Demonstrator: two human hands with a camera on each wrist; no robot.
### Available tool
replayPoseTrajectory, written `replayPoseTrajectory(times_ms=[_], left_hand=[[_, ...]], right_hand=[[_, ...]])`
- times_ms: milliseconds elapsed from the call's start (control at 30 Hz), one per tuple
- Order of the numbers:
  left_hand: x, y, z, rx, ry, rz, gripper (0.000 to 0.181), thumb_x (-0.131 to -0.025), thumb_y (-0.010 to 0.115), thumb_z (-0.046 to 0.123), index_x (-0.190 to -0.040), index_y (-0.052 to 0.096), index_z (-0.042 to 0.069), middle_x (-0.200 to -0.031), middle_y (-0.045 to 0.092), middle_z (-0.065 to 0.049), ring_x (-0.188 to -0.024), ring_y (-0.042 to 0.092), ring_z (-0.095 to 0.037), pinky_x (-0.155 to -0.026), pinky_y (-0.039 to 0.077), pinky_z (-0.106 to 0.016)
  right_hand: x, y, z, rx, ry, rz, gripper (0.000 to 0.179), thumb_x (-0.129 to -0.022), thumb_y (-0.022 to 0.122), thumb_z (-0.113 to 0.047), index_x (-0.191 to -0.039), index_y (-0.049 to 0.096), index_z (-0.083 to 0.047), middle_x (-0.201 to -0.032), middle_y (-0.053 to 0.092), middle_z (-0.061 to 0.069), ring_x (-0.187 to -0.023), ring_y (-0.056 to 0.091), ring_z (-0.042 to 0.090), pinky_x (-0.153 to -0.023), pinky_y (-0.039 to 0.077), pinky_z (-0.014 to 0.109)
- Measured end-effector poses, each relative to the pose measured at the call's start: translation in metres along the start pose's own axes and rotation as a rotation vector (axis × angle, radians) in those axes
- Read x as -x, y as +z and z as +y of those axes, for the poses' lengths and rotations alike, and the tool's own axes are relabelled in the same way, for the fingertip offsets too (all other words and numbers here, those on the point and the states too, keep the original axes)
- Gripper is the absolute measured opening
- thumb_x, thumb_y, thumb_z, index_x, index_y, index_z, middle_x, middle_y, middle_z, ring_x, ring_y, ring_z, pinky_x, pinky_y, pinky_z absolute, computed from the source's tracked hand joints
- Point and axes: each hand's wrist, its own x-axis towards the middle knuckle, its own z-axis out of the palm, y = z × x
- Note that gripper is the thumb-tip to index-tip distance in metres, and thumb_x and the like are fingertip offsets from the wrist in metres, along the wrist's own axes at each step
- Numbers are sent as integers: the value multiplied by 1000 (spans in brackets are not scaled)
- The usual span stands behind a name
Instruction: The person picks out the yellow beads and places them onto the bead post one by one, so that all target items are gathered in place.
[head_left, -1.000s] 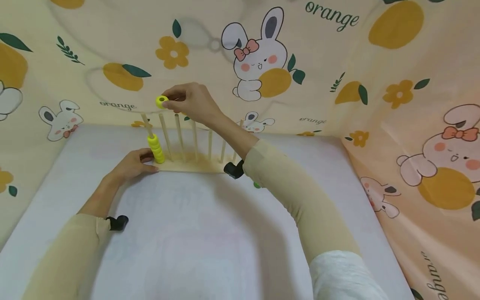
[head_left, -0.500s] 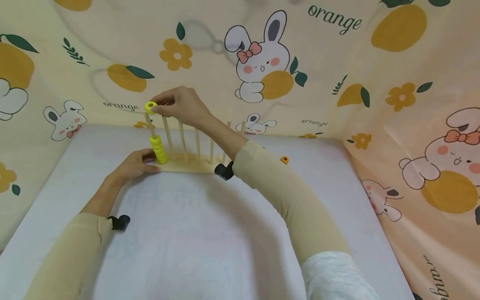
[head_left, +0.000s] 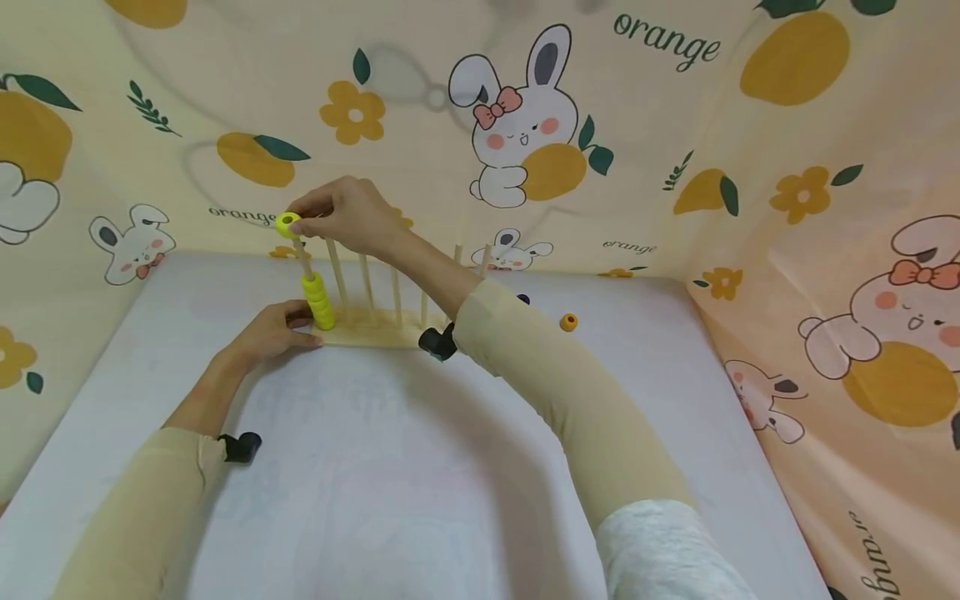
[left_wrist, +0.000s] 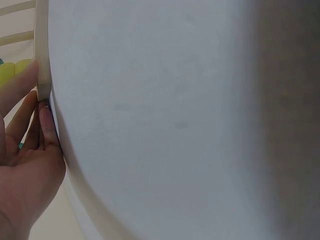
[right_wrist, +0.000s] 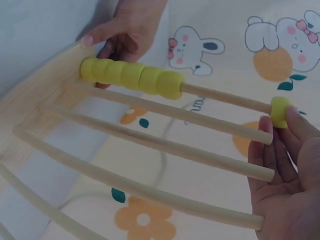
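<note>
A wooden peg rack (head_left: 375, 333) with several upright pegs stands toward the back of the table. Its leftmost peg carries a stack of several yellow beads (head_left: 318, 302). My right hand (head_left: 351, 218) pinches one more yellow bead (right_wrist: 280, 112) at the top of that same peg; in the right wrist view the bead sits at the peg's tip. My left hand (head_left: 266, 336) grips the left end of the rack's base, thumb at the front edge. In the left wrist view the left fingers (left_wrist: 22, 117) lie against the end of the base.
An orange bead (head_left: 569, 322) and a dark blue bead (head_left: 523, 299) lie on the white table (head_left: 360, 483) to the right of the rack. A patterned cloth (head_left: 420, 125) hangs behind and at the sides. My right forearm hides the rack's right end.
My right hand has moved left and slightly down, bringing the yellow bead to the tip of the leftmost peg. The left hand keeps its hold on the base.
</note>
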Motion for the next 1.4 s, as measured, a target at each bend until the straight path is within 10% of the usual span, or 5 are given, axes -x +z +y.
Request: replayPoseTrajectory(times_ms=[567,1400], left_hand=[[0,0,1,9,5,-10,82,-88,77,12,-150,28,-11,-152,35,-31,-139,37,-45,-118,28,-54],[4,2,3,22,8,12,78,-87,76,8,-148,31,-11,-151,36,-30,-139,37,-43,-119,28,-51]], right_hand=[[-4,3,1,131,66,-47,31,-91,73,-31,-119,75,-18,-106,73,-12,-97,64,4,-80,50,15],[6,-21,5,-79,-40,51,31,-92,73,-27,-121,72,-14,-108,73,-9,-98,65,3,-84,52,15]])
